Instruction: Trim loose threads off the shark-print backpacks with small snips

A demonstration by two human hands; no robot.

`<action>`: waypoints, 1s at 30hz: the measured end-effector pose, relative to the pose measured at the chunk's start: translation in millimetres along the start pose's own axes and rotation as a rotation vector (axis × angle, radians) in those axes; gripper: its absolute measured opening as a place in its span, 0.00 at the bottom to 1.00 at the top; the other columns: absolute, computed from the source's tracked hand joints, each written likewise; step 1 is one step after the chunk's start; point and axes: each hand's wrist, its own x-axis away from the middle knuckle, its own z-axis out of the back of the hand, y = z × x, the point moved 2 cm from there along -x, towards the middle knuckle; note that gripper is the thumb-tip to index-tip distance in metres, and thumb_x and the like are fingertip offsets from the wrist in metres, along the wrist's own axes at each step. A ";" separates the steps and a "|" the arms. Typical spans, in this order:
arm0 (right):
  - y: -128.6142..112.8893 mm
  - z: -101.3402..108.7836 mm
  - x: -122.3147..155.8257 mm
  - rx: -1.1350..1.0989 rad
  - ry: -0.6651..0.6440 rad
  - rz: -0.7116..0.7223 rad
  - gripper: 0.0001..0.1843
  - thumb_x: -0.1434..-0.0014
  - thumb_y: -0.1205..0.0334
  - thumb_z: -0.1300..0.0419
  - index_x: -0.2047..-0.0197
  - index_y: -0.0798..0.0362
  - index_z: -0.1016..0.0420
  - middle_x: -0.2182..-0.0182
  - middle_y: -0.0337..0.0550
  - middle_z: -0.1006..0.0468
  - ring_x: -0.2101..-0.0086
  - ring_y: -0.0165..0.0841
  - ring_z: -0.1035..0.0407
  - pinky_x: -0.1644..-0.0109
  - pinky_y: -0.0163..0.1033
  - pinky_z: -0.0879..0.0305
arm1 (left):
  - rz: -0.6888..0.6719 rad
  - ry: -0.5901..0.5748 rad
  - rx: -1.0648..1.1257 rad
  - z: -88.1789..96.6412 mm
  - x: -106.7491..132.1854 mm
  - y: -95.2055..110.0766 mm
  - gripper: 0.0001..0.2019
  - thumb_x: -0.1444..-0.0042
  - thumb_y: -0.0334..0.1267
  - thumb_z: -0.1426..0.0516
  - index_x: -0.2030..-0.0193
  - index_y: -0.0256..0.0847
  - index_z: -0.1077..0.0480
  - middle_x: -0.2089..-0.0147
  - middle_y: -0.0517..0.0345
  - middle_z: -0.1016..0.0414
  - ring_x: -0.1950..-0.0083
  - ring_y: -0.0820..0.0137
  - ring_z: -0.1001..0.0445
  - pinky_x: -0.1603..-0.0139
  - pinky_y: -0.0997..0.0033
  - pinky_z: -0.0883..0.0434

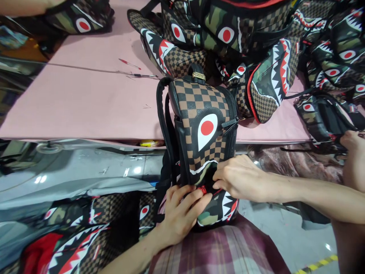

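The left hand (182,215) is closing its grip on the lower front of a checkered shark-face backpack (203,125), fingertips pressing beside a small red tab (202,189), while the right hand (242,179) is pinching the same spot from the other side. The backpack is standing upright on the person's plaid lap (222,247), just in front of the pink table (85,102), where more shark-face bags (228,34) are lying piled.

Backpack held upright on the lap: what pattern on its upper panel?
Brown-and-black checkerboard on the backpack, with a white-and-red eye; head view shows it best.
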 end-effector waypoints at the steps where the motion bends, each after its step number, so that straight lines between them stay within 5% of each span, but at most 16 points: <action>1: -0.6 0.0 -0.4 0.002 -0.005 -0.007 0.12 0.44 0.62 0.44 0.75 0.56 0.25 0.76 0.44 0.24 0.78 0.26 0.37 0.76 0.35 0.61 | 0.000 0.000 0.003 0.2 0.1 -0.3 0.13 0.44 0.25 0.50 0.60 0.43 0.27 0.67 0.58 0.25 0.59 0.65 0.35 0.56 0.61 0.42; 30: 9.7 7.5 0.5 -0.074 0.000 0.011 0.09 0.44 0.63 0.43 0.72 0.54 0.23 0.77 0.42 0.24 0.76 0.29 0.34 0.74 0.34 0.52 | 0.012 0.011 -0.015 -1.5 1.8 -0.4 0.15 0.48 0.22 0.47 0.59 0.43 0.27 0.67 0.57 0.25 0.58 0.65 0.33 0.58 0.63 0.39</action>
